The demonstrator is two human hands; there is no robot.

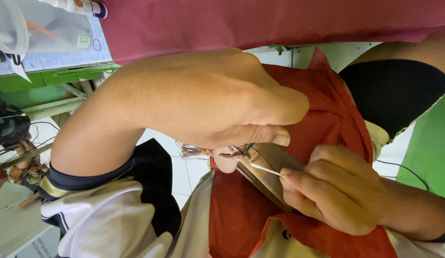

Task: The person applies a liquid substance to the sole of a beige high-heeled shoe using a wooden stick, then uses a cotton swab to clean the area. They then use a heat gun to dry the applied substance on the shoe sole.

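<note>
My left hand [208,100]: large in view, fingers curled down, thumb pressed flat, pinching small tan leather piece with thin brown straps [232,155] over my lap. My right hand [335,193]: fingers closed around thin white stick [266,169], tip touching leather piece beside flat brown board [270,174]. Red woven cloth [327,114], soft and creased, draped beneath both hands. Crinkled clear plastic wrap [188,150] just beside leather piece. Upper left: translucent plastic container [55,28] on pale blue tabletop [65,59]; contents unclear.
</note>
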